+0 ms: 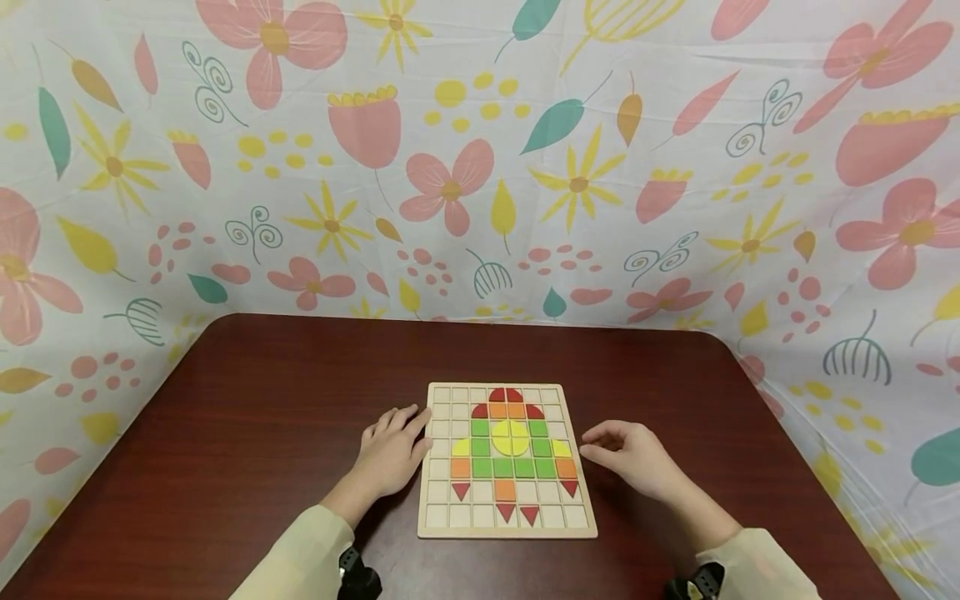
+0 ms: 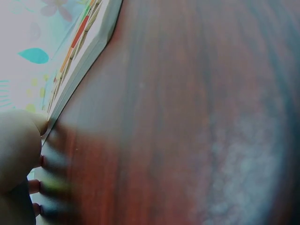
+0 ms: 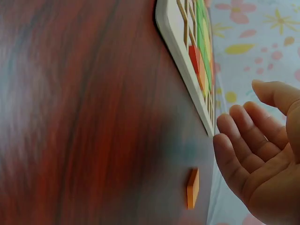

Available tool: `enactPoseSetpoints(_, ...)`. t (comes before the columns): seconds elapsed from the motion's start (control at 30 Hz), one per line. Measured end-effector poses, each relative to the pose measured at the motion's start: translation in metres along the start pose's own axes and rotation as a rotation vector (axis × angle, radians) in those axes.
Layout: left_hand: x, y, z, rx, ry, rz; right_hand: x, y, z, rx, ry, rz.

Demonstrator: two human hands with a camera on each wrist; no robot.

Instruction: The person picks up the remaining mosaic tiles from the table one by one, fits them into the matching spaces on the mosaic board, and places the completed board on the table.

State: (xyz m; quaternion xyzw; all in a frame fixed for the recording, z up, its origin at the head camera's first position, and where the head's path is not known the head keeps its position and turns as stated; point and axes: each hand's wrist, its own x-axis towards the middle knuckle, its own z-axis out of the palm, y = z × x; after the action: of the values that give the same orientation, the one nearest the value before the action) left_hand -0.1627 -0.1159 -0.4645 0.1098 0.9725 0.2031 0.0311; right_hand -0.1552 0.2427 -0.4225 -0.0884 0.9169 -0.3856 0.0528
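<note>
A light wooden grid board (image 1: 507, 533) lies on the table. Coloured pieces sit in its cells: green squares (image 1: 480, 468), yellow curved pieces forming a circle (image 1: 510, 437), orange squares (image 1: 506, 490), red triangles (image 1: 529, 516) and red curved pieces (image 1: 513, 395). My left hand (image 1: 386, 454) rests at the board's left edge, fingers spread, thumb touching the rim. Just off the right edge hovers my right hand (image 1: 636, 460), fingers loosely bent and holding nothing. In the right wrist view, an orange block (image 3: 193, 188) lies on the tabletop below that hand; the head view does not show it.
The dark red-brown table (image 1: 300, 375) has rounded far corners. A white cloth (image 1: 480, 250) printed with flowers and leaves hangs behind it and along both sides. Black wrist straps (image 1: 358, 575) sit at the light sleeves (image 1: 300, 554).
</note>
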Motion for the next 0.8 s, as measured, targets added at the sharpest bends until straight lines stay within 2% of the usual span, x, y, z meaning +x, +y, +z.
enactPoseSetpoints(0.37,0.000,-0.001,0.000,-0.009,0.004,0.000,-0.003,0.018,-0.019,-0.052,0.048,0.021)
enactPoseSetpoints(0.63,-0.001,0.001,-0.003,-0.018,-0.006,-0.001,-0.004,0.027,-0.028,-0.123,0.095,0.045)
enactPoseSetpoints(0.8,-0.001,0.001,-0.003,-0.015,-0.003,0.003,-0.005,0.029,-0.029,-0.152,0.090,0.075)
